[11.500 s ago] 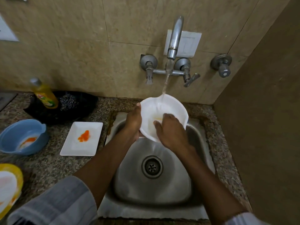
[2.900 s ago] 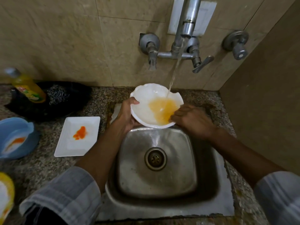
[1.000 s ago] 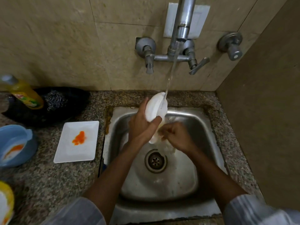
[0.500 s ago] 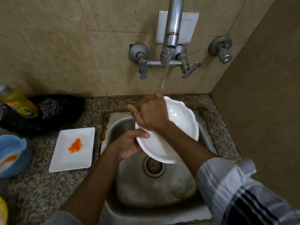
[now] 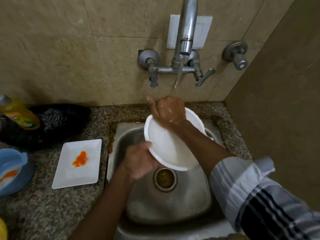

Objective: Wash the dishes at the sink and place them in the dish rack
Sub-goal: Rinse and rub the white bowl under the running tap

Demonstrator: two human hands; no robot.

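A white bowl hangs tilted over the steel sink, its inside facing me. My left hand grips its near-left rim from below. My right hand rests wet on the bowl's far rim, thumb sticking out to the left, with water from the tap falling onto it. The drain holds yellowish water. No dish rack is in view.
On the granite counter at the left lie a white square plate with an orange smear, a blue bowl with orange residue, a yellow soap bottle and a black dish holding a steel scrubber. A wall closes the right side.
The bowl has tipped a little more toward me and my right hand has shifted along its far rim into the water stream. My left hand keeps its hold on the near rim.
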